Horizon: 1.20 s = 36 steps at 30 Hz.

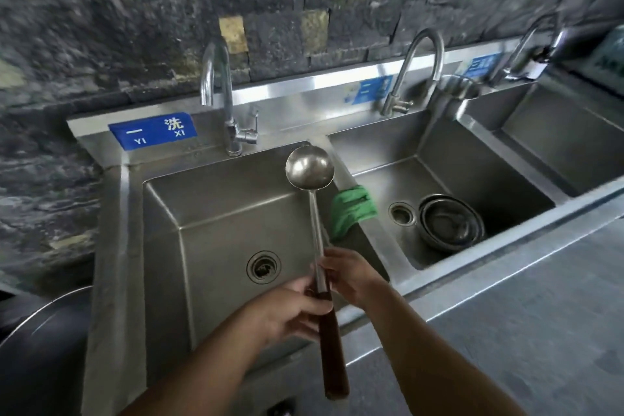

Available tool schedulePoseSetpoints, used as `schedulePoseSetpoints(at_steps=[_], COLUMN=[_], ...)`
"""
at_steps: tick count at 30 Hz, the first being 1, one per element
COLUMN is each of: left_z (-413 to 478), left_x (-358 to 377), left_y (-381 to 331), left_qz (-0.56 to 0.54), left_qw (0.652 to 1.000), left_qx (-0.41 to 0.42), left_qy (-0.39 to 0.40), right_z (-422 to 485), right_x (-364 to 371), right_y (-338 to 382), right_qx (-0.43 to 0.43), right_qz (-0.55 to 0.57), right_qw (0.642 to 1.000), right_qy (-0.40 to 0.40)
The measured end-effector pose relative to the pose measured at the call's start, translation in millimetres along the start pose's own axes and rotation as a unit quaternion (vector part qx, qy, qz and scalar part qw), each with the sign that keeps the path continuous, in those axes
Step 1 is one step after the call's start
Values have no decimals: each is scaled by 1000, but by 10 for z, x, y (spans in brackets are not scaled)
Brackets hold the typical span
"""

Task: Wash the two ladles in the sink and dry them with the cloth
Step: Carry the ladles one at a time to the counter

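Ladle (pixel 314 199) held over the left sink basin (pixel 216 213): left hand (pixel 290 311) grasps the wooden handle, right hand (pixel 347 275) pinches the steel shaft just above.

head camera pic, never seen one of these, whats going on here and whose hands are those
The single picture comes from a camera worn on a person's head, looking down at their own bare hands. No machine is involved. Both hands grip one ladle: the left hand at the top of its dark wooden handle, the right hand on the metal shaft. Its bowl is up over the left basin of a steel sink with three basins. A green cloth hangs over the divider. Stacked metal bowls lie in the middle basin. No water runs from the taps.
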<state>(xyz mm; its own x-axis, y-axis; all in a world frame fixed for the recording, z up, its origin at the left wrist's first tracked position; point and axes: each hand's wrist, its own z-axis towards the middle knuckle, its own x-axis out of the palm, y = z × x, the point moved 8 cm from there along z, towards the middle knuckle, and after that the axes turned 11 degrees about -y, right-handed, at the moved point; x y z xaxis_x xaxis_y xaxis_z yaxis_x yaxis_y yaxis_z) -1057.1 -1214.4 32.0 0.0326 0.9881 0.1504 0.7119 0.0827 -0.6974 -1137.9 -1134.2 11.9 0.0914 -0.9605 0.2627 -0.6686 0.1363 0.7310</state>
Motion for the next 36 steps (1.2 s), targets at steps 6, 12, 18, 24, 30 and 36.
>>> schedulePoseSetpoints(at_steps=[6,12,18,24,30,36], left_z=[-265,-484,-749,-1044,-1512,-2184], left_x=[1276,2872,4629,6187,7502,8599], left_y=[117,375,865,1533,2226,3045], left_qz=[72,174,296,404,493,544], left_qw=[995,970,903,800,677,544], left_qx=[26,38,20,1,-4,-32], left_qy=[57,163,310,443,547,638], right_z=[-950,-2000,-3205,-4391,-5599,-6824], right_x=[-1114,-2696,-4376,-5700,-6517,-7063], right_y=[233,176,-247,-895,-1538,-2240], right_qx=[-97,-155,-194,-219,-238,-234], right_qz=[9,53,155,257,358,417], right_qw=[994,970,909,812,701,571], right_qy=[-45,-180,-335,-475,-569,-667])
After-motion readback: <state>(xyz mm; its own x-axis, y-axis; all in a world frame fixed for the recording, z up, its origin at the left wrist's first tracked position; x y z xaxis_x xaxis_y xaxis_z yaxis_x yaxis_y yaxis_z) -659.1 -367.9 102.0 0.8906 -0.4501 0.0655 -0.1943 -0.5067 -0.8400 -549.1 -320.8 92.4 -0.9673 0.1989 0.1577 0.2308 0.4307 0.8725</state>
